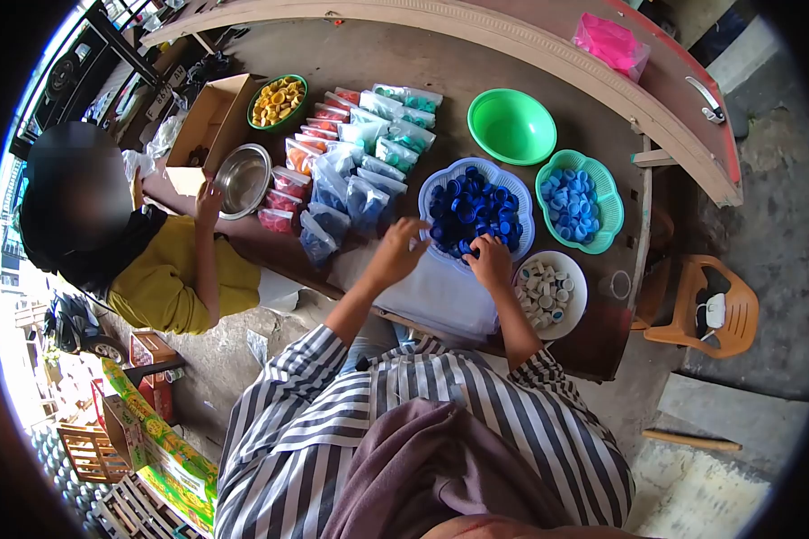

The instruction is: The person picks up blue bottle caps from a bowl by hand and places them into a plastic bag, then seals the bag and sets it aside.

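Observation:
A lavender basket (427,199) in front of me is full of dark blue bottle caps (473,205). My right hand (491,262) is at its near rim, fingers bent together around a dark blue cap. To the left of the basket, my left hand (398,255) hovers with its fingers apart and nothing visible in them. Below both hands lie clear plastic bags (440,292) in a flat stack. A white bowl (581,292) of whitish caps (544,289) stands just right of my right hand.
Filled bags (364,193) of red, green and blue caps cover the table's middle-left. Around them stand a green bowl (512,126), a teal basket (615,211) of light blue caps, a steel bowl (243,182) and a cardboard box (208,126). A co-worker (166,269) sits at left.

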Demonstrator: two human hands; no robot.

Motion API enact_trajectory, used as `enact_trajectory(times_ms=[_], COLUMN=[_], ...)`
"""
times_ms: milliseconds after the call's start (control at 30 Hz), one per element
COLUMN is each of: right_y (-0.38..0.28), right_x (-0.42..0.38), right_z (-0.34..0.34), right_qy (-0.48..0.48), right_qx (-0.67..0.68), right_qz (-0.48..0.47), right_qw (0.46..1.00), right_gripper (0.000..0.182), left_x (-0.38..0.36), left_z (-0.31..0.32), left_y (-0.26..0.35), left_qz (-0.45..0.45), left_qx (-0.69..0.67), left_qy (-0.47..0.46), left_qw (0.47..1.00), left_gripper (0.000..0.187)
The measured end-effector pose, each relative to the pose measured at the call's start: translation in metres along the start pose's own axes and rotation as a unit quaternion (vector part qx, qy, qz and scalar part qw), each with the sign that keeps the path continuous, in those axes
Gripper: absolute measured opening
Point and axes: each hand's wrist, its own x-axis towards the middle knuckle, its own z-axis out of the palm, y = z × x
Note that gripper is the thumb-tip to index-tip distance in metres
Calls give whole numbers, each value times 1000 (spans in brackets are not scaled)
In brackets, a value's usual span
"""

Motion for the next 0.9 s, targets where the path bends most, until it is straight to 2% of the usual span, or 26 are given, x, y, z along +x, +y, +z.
enact_trajectory(times_ms=[33,100,133,200,400,900], right_y=[-1,-3,-4,-5,-4,-4], right_x=[0,-3,-3,-2,-1,-1], right_z=[-1,-3,-4,-3,0,2], right_qy=[3,7,16,30,27,48], right_qx=[5,11,17,17,8,16], right_qz=[1,8,9,7,15,14], right_qw=[1000,1000,1000,999,999,999], right_gripper=[23,24,24,25,24,26], left_x=[-8,-17,-17,-17,-22,-22], left_z=[22,42,47,57,58,50], left_y=[-22,-29,-30,-31,-39,-31], left_qz=[-4,-14,-9,-134,-64,-42], left_qx=[20,161,160,171,235,260], left_qy=[4,-45,-48,-157,-162,-190], left_qw=[1000,986,986,963,956,946], left_gripper=[47,49,49,56,67,84])
